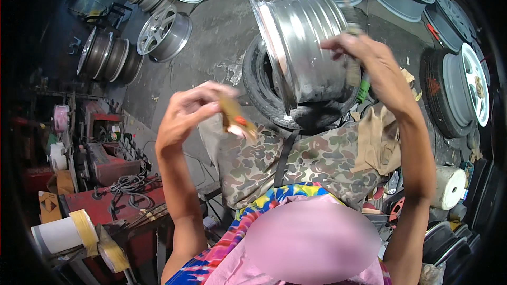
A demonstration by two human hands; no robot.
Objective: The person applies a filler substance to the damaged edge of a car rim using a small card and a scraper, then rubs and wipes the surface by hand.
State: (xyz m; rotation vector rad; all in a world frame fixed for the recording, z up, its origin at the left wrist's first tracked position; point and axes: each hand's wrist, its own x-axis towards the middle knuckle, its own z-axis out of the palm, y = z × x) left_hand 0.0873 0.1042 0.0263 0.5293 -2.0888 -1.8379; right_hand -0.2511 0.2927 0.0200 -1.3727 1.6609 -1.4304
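My left hand (pixel 195 111) pinches a brownish, blurred scrap (pixel 232 113) with orange and pale patches. Beside a polished silver wheel rim (pixel 296 42), my right hand (pixel 362 53) has bent fingers around a blurred, elongated object I cannot make out; whether it touches the rim is unclear. The rim stands on its side over a black tire (pixel 253 84). Camouflage fabric (pixel 253 163) lies across my lap, with tan cloth (pixel 377 142) at its right.
Several rims (pixel 163 34) stand around the back and left. A tire with a white rim (pixel 443 95) is at right. Red machinery (pixel 105 200), cables (pixel 129 184) and spools (pixel 58 237) crowd the left; a white roll (pixel 449 187) sits at lower right.
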